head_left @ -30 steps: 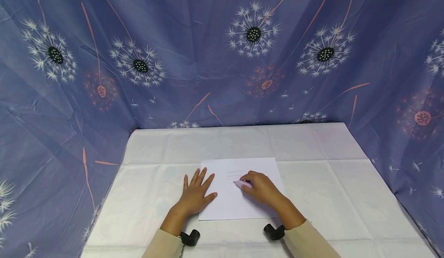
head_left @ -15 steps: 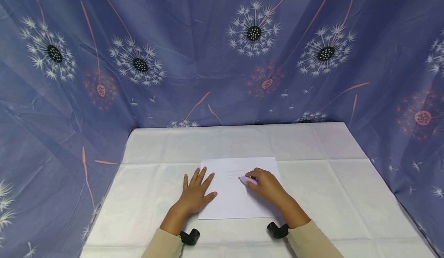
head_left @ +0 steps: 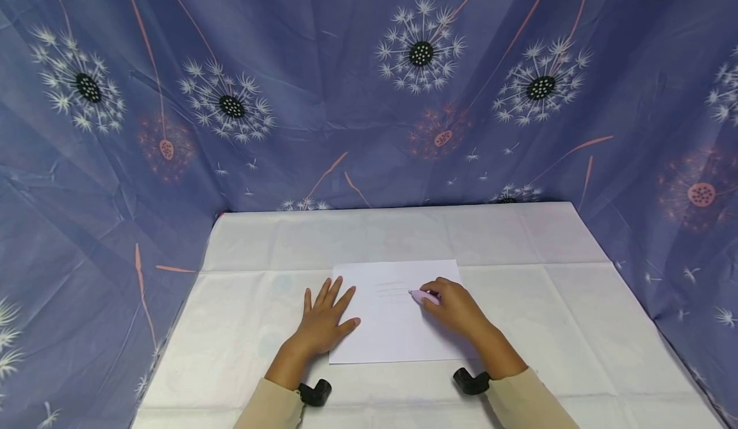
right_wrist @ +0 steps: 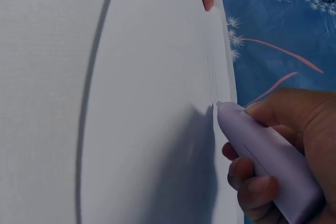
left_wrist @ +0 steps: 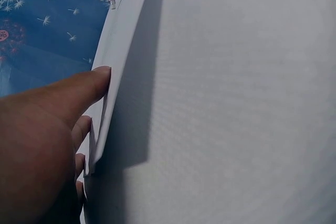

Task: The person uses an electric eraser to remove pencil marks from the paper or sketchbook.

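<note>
- Three sides of the white-covered worktop (head_left: 576, 339) are bordered by blue fabric (head_left: 334, 64), which is printed with white and pink dandelions.
- At the far left of the two arms, a beige left sleeve (head_left: 270, 406) is seen, and beside its cuff a black curved left fitting (head_left: 315, 392) is worn.
- The left hand (head_left: 323, 326) is laid palm down across the left edge of a white sheet of paper (head_left: 392, 339); its fingers are spread wide, nothing is gripped, and the sheet is touched by thumb and index finger.
- The sheet of paper is placed on the near half of the worktop, and a shadow is cast along its near edge.
- A few fine lines (head_left: 392, 289) are drawn side by side across its upper part.
- A lavender pen-shaped tool (head_left: 426, 297) is held over the right part of the sheet, its tip pointed left, by the lines' right ends; whether paper is touched by the tip cannot be told.
- That tool is gripped by the right hand (head_left: 458, 304), with thumb and curled fingers closed around its thick body.
- At the right, a black curved right fitting (head_left: 471, 381) is worn beside the cuff of a beige right sleeve (head_left: 533, 400).
</note>
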The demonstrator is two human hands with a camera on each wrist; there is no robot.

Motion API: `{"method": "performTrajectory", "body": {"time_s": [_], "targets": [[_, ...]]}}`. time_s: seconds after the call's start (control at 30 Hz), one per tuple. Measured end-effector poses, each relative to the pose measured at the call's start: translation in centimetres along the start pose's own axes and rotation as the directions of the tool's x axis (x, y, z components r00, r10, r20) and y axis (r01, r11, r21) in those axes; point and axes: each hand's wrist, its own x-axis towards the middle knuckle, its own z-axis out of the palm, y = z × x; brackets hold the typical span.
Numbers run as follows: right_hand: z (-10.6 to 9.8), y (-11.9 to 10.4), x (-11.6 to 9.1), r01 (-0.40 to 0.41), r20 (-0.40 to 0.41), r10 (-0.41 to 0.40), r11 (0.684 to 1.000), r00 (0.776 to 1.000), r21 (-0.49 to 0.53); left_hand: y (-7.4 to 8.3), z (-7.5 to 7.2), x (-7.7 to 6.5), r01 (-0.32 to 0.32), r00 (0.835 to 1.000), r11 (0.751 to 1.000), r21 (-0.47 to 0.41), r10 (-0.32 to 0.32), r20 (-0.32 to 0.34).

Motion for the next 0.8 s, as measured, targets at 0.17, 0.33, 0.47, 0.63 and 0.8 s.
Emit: {"method": "performTrajectory", "body": {"time_s": [0.17, 0.33, 0.47, 0.63, 0.8], "targets": [[-0.16, 0.17, -0.27, -0.005, 0.002, 0.005, 1.0, 1.0, 0.01, 0.1, -0.1, -0.02, 0.0, 1.0, 1.0, -0.005, 0.0, 0.001], [-0.09, 0.24, -0.37, 0.006, 0.012, -0.006, 1.0, 1.0, 0.013, 0.16, -0.16, -0.04, 0.001, 1.0, 1.0, -0.002, -0.001, 0.005], [0.05, 0.18, -0.29, 0.013, 0.016, -0.013, 1.0, 1.0, 0.019, 0.13, -0.13, -0.09, -0.004, 1.0, 1.0, -0.005, 0.004, 0.003], [0.15, 0.15, -0.15, 0.011, 0.02, -0.011, 1.0, 1.0, 0.019, 0.13, -0.11, -0.15, -0.015, 1.0, 1.0, -0.018, 0.015, -0.01], [0.21, 0.19, -0.09, 0.008, 0.032, -0.008, 1.0, 0.999, 0.019, 0.04, 0.04, -0.15, -0.022, 1.0, 0.999, -0.025, 0.021, -0.02]]}}
